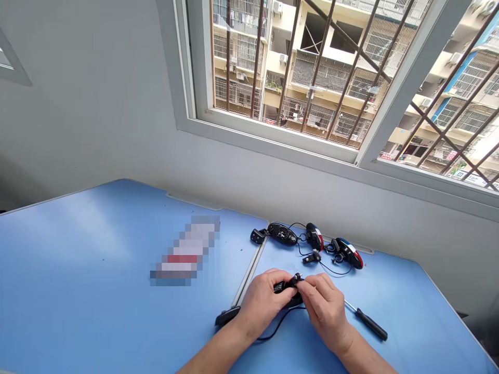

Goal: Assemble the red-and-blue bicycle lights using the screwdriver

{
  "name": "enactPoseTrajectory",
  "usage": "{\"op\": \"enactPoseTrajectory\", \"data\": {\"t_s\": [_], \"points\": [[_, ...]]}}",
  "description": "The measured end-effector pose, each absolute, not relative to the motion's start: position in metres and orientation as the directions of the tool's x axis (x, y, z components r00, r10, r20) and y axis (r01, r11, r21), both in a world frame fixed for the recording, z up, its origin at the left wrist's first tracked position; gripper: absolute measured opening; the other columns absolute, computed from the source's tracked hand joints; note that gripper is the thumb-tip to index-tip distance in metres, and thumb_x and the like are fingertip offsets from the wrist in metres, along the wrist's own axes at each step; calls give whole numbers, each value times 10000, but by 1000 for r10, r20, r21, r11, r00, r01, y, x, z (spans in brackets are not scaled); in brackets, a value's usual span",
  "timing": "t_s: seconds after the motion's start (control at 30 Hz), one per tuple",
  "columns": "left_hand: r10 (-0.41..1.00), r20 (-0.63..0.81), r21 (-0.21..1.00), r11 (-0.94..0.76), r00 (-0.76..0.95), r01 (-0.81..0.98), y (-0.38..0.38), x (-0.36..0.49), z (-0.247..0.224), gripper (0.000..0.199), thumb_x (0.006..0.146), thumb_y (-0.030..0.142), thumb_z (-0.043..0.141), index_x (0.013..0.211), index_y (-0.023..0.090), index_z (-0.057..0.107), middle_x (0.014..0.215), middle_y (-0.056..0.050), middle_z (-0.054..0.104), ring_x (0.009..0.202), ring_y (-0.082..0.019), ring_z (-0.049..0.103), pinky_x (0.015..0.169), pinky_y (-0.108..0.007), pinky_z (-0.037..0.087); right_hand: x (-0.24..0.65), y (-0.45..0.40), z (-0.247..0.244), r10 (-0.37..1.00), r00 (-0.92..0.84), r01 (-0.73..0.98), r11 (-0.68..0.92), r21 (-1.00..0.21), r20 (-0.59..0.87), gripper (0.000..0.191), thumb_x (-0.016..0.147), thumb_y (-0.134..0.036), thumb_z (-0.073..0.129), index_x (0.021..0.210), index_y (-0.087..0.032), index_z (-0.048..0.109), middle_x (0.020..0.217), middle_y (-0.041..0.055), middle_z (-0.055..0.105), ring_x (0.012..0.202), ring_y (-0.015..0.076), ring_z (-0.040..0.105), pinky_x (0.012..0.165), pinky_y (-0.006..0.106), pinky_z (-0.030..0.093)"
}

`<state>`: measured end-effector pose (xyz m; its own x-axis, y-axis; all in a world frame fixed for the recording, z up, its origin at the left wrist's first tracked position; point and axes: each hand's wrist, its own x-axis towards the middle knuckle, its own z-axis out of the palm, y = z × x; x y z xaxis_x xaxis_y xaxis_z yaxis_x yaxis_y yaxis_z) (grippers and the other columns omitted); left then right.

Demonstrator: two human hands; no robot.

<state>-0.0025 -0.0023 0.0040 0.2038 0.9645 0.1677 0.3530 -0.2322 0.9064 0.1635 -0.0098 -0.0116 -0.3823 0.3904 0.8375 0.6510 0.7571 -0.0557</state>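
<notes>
My left hand is closed around a black bicycle horn above the blue table, with much of the horn hidden behind my fingers. A small black mounting clamp sticks up from it, and a bit of bright metal shows at its tip. The fingertips of my right hand are pinched together at the clamp's right side; any small part between them is hidden. A thin black cable loops below the horn. Beside my left wrist lies a black switch piece, partly covered. The screwdriver rests right of my right hand.
Several similar black horns, such as the one with red, white and blue stripes, lie with wires and clamps along the table's back edge. A blurred-out flat object is left of centre. Behind the blue table are a wall and barred window.
</notes>
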Motion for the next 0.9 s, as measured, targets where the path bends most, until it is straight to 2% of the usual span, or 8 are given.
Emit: {"op": "enactPoseTrajectory", "data": {"t_s": [0.27, 0.47, 0.73, 0.9], "points": [[963, 169, 907, -235, 210, 348, -2, -2, 4, 130, 749, 277, 608, 735, 221, 724, 832, -15, 721, 817, -205, 648, 762, -275, 492, 162, -12, -5, 392, -413, 682, 732, -7, 822, 220, 885, -44, 467, 915, -178, 639, 698, 43, 602, 614, 143, 464, 530, 238, 429], [964, 173, 908, -236, 203, 346, -3, -2, 5, 117, 742, 263, 612, 726, 223, 722, 840, -13, 728, 823, -205, 652, 765, -272, 495, 164, -13, -9, 407, -430, 683, 731, -5, 805, 232, 892, -56, 458, 949, -181, 646, 712, 46, 599, 625, 149, 481, 541, 241, 433], [960, 180, 904, -248, 214, 349, -2, -2, 4, 125, 730, 239, 601, 722, 229, 725, 847, -10, 731, 825, -209, 653, 767, -278, 496, 170, -14, -15, 493, -445, 662, 743, -96, 748, 289, 885, -69, 430, 1040, -184, 644, 784, 64, 591, 662, 163, 485, 565, 259, 439], [957, 190, 898, -260, 221, 356, -3, -2, 6, 123, 731, 235, 597, 724, 220, 718, 860, -24, 730, 829, -213, 651, 771, -284, 497, 171, -15, -12, 542, -415, 622, 755, -207, 731, 303, 873, -54, 414, 1008, -195, 646, 770, 49, 589, 656, 152, 496, 550, 253, 435]]}}
